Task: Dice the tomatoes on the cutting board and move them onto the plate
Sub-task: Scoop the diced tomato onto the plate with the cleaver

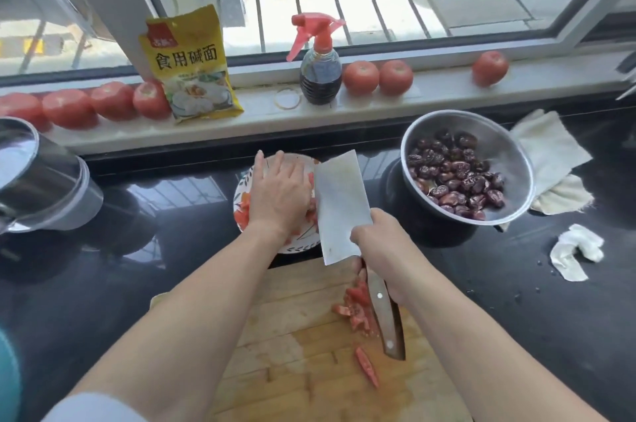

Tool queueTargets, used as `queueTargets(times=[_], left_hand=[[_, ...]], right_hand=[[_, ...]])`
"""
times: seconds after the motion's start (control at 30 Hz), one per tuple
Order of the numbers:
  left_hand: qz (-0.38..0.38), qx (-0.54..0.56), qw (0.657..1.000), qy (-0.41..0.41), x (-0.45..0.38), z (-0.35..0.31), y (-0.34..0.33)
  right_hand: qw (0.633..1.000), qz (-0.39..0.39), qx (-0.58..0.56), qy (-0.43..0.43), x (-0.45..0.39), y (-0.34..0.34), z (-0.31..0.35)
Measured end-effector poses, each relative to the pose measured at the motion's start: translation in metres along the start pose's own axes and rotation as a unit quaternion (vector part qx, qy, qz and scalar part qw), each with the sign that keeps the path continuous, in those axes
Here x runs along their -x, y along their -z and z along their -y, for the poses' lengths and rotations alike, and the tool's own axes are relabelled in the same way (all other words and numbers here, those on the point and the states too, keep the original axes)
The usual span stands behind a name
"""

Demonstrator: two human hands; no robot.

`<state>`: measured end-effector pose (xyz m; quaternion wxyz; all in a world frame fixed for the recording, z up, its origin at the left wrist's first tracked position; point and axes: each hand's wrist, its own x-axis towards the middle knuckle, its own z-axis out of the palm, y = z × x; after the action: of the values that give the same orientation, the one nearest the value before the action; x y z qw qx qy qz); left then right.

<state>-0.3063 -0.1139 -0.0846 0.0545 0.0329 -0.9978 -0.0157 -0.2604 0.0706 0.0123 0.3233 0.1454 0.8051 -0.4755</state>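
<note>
Both bare forearms reach forward from the bottom of the view, over the pale wooden cutting board point(292, 352) toward the round patterned plate point(241, 187) that sits on the dark glossy countertop point(137, 266) just past the board's far edge. The right hand point(382, 249) is wrapped around the wooden riveted handle of a broad steel cleaver point(339, 208), fingers curled tight, with the flat of the blade turned up and its far end hanging over the plate's right side. The left hand point(278, 194) is palm down over the plate with fingers straight and together, pressed against the diced red tomato pieces point(242, 211) right next to the blade, thumb sticking out toward the far rim. So a good chunk of dice is already on the plate, peeking out around that hand. A small pile of red tomato chunks point(358, 311) is still on the board, right beside the cleaver handle, plus one lone red sliver point(366, 366) nearer the camera on a wet patch. Off to the right there's a steel bowl of dark wrinkled dates point(464, 167), and whole red tomatoes point(378, 77) are lined up along the white windowsill point(261, 125).
</note>
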Motion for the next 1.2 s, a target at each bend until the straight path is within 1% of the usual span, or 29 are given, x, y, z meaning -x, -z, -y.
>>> queueTargets(times=[0.07, 0.13, 0.17, 0.2, 0.27, 0.37, 0.43, 0.47, 0.53, 0.6, 0.67, 0.73, 0.8, 0.87, 0.93, 1.0, 1.1, 1.17, 1.2], left_hand=[[-0.059, 0.098, 0.992, 0.045, 0.002, -0.001, 0.008], [-0.127, 0.22, 0.965, 0.072, 0.014, -0.005, 0.027], [-0.137, 0.286, 0.946, 0.074, 0.026, -0.009, 0.04], [-0.125, 0.345, 0.928, 0.072, 0.041, -0.014, 0.05], [-0.06, 0.413, 0.907, 0.057, 0.085, -0.028, 0.063], [0.062, 0.419, 0.906, -0.012, 0.147, -0.052, 0.052], [0.129, 0.386, 0.911, -0.064, 0.158, -0.066, 0.031], [0.147, 0.359, 0.917, -0.089, 0.154, -0.072, 0.021], [0.168, 0.307, 0.926, -0.142, 0.142, -0.081, 0.006], [0.174, 0.289, 0.925, -0.174, 0.141, -0.084, -0.002], [0.159, 0.317, 0.919, -0.171, 0.157, -0.083, -0.004], [0.125, 0.333, 0.92, -0.162, 0.183, -0.085, -0.006], [0.098, 0.346, 0.925, -0.123, 0.207, -0.094, -0.007], [0.082, 0.365, 0.927, -0.033, 0.225, -0.114, -0.003], [0.068, 0.381, 0.92, 0.059, 0.238, -0.137, 0.003], [0.045, 0.406, 0.904, 0.124, 0.246, -0.156, 0.004], [0.016, 0.452, 0.871, 0.193, 0.247, -0.174, 0.002], [0.002, 0.482, 0.85, 0.213, 0.243, -0.182, 0.001], [-0.007, 0.488, 0.846, 0.212, 0.241, -0.184, 0.001]], right_hand=[[1.0, -0.001, 0.009, 0.011, 0.002, 0.011, -0.008], [0.999, 0.001, -0.014, 0.03, 0.009, 0.023, -0.019], [0.999, -0.002, -0.026, 0.038, 0.017, 0.03, -0.029], [0.998, -0.009, -0.034, 0.044, 0.026, 0.037, -0.042], [0.999, -0.028, -0.027, 0.035, 0.05, 0.05, -0.077], [0.999, -0.053, -0.004, -0.008, 0.092, 0.07, -0.135], [0.998, -0.062, 0.011, -0.028, 0.103, 0.082, -0.167], [0.997, -0.069, 0.016, -0.033, 0.103, 0.087, -0.18], [0.996, -0.075, 0.022, -0.038, 0.098, 0.095, -0.195], [0.997, -0.069, 0.032, -0.029, 0.09, 0.097, -0.202], [0.998, -0.054, 0.041, -0.012, 0.082, 0.095, -0.202], [0.998, -0.031, 0.054, 0.0, 0.073, 0.091, -0.198], [0.996, -0.007, 0.086, 0.007, 0.067, 0.087, -0.195], [0.991, 0.001, 0.129, 0.018, 0.065, 0.086, -0.195], [0.987, -0.001, 0.158, 0.012, 0.069, 0.08, -0.201], [0.989, -0.008, 0.149, -0.003, 0.078, 0.064, -0.214], [0.988, -0.029, 0.15, 0.014, 0.095, 0.028, -0.231], [0.994, -0.04, 0.102, 0.013, 0.104, 0.001, -0.232], [0.997, -0.043, 0.071, 0.0, 0.108, -0.011, -0.23]])
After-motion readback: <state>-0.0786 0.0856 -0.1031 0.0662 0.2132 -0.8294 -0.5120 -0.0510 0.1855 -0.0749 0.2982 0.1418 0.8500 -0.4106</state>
